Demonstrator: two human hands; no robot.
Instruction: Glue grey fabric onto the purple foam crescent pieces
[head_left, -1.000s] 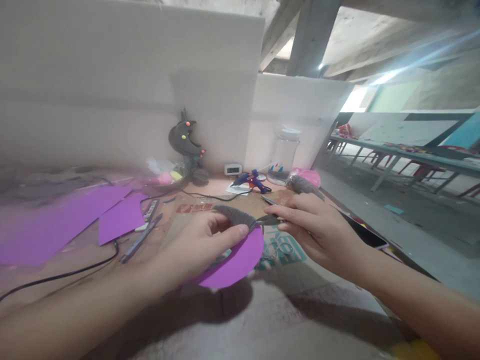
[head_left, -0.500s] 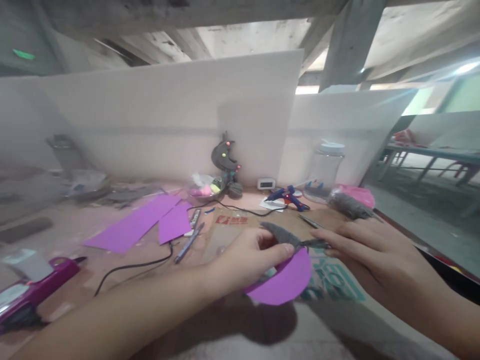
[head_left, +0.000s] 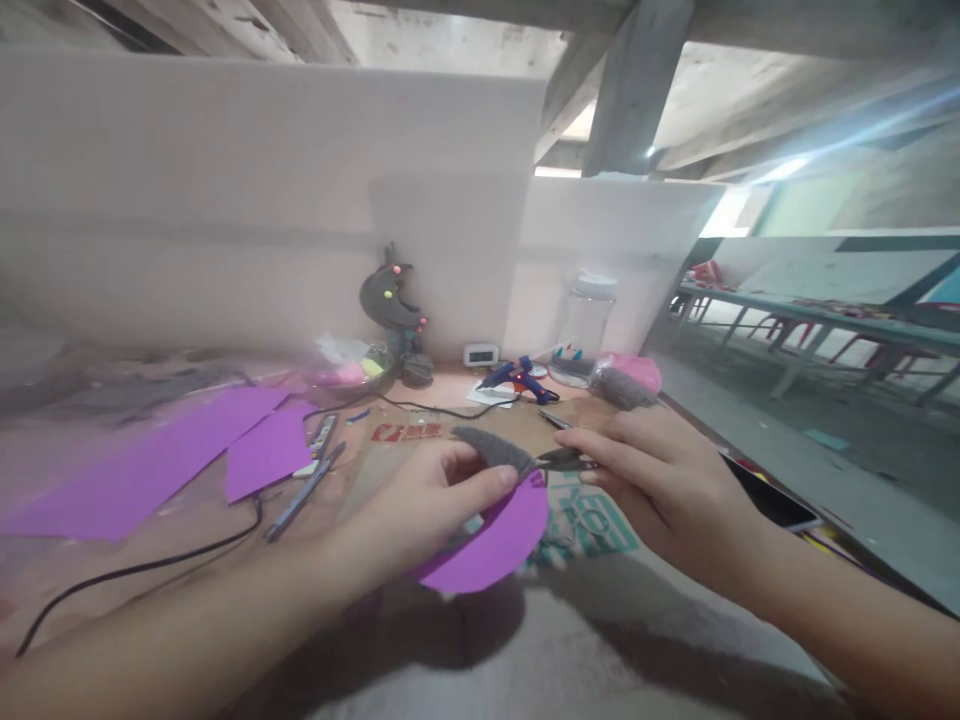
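My left hand (head_left: 424,505) is closed around a purple half-round foam piece (head_left: 499,540) and pinches a grey fuzzy strip (head_left: 491,450) against its top edge. My right hand (head_left: 652,480) is closed on a small pair of dark snips (head_left: 562,460), whose tip meets the right end of the grey strip. Both hands hover just above a brown cardboard sheet (head_left: 405,445) on the table.
Purple foam sheets (head_left: 150,465) lie at the left beside a black cable (head_left: 142,565) and pens (head_left: 304,490). At the back stand a dark moon-shaped craft (head_left: 390,300), a blue glue gun (head_left: 517,380), a small clock (head_left: 481,354), a clear jar (head_left: 581,325) and a pink bag (head_left: 634,375). A phone (head_left: 772,500) lies at the right edge.
The view swung left, then back right. Both hands keep the same hold on the foam piece, grey strip and snips.
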